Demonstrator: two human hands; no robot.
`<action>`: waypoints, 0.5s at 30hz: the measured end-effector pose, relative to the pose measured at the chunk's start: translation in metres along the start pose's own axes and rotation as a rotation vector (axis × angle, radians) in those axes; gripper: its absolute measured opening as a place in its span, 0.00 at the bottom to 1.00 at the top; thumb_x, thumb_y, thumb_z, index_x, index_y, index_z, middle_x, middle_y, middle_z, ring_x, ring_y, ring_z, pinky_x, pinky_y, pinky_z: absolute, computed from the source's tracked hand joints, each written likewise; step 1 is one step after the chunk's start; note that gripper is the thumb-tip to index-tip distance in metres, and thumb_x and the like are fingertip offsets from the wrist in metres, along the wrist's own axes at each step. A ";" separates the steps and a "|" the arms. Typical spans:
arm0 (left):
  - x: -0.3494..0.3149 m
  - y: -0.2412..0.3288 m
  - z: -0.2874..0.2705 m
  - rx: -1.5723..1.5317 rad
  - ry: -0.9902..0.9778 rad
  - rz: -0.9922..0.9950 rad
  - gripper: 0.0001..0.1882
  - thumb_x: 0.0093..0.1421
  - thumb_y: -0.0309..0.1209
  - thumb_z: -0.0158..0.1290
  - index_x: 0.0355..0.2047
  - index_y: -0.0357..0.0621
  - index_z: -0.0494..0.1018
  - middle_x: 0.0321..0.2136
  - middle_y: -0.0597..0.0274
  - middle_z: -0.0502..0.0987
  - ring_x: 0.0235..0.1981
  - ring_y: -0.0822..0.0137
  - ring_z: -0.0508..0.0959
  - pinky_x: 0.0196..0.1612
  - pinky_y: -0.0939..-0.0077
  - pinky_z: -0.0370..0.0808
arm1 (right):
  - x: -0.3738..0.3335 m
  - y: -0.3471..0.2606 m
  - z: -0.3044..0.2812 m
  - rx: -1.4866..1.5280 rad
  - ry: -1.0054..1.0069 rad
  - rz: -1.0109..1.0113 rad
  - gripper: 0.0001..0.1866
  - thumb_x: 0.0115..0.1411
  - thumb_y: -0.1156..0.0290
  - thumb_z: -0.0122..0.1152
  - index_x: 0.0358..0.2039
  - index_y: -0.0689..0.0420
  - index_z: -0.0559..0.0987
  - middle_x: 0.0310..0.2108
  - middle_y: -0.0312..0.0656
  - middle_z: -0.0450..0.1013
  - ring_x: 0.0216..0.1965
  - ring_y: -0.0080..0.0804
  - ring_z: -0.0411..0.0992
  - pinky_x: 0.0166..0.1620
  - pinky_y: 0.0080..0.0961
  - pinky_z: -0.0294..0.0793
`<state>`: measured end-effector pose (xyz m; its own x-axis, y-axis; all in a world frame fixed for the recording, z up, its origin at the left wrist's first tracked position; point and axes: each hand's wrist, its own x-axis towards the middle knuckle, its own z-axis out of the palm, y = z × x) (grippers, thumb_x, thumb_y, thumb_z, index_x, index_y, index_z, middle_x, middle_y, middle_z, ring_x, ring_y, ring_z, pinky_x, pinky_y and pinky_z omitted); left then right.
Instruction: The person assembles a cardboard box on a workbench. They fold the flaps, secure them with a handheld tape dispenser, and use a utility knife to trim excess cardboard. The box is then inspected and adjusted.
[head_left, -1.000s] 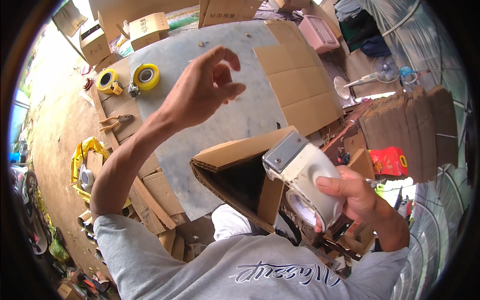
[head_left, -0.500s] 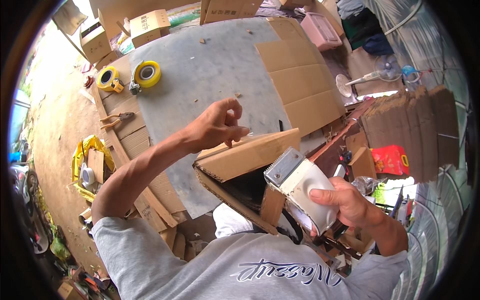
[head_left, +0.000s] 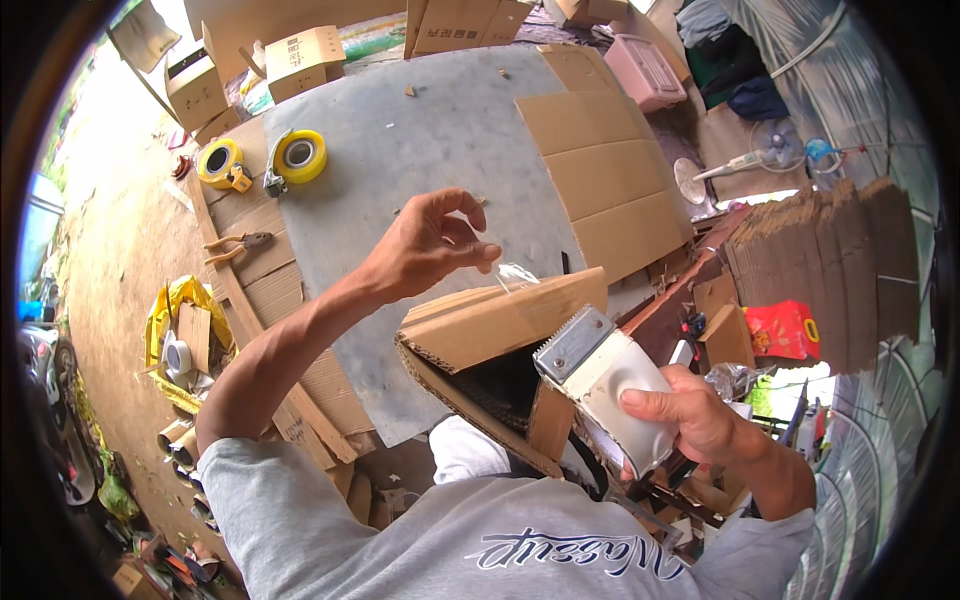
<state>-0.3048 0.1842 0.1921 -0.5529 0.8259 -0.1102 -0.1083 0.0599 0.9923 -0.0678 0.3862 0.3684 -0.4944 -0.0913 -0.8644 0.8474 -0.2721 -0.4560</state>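
Observation:
A white hand-held tape dispenser (head_left: pixel 628 400) with a toothed metal edge is in my right hand (head_left: pixel 697 410), my thumb lying along its side. Below and left of it, a brown cardboard box (head_left: pixel 505 318) stands tilted against my body, its dark inside showing. Just above the box's upper edge, my left hand (head_left: pixel 432 245) is held with curled fingers. At its thumb and fingertip, a short strip of clear tape (head_left: pixel 516 276) rises from the box edge; the grip on it is partly hidden.
A grey worktop (head_left: pixel 380 170) carries small cardboard scraps and flat cardboard (head_left: pixel 600 180). Yellow tape rolls (head_left: pixel 299 156) and pliers (head_left: pixel 240 243) lie at left. Stacked cardboard (head_left: pixel 800 270) and a red bag (head_left: pixel 780 332) are at right; a pink bin (head_left: pixel 645 72) stands at the back.
My left hand has lifted off the box's top edge, and more of the clear strip shows beside its fingertips. The box and the dispenser in my right hand have hardly moved.

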 end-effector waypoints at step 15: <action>-0.026 0.061 -0.012 0.489 -0.338 0.349 0.24 0.68 0.24 0.53 0.64 0.47 0.71 0.54 0.51 0.80 0.56 0.57 0.79 0.62 0.62 0.72 | 0.003 0.002 0.000 0.002 -0.018 0.003 0.26 0.68 0.60 0.61 0.54 0.71 0.72 0.38 0.52 0.78 0.30 0.41 0.81 0.31 0.38 0.85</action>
<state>-0.3069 0.1600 0.2547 -0.1913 0.9675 0.1653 0.4584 -0.0609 0.8867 -0.0676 0.3853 0.3652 -0.4956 -0.1093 -0.8616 0.8483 -0.2740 -0.4532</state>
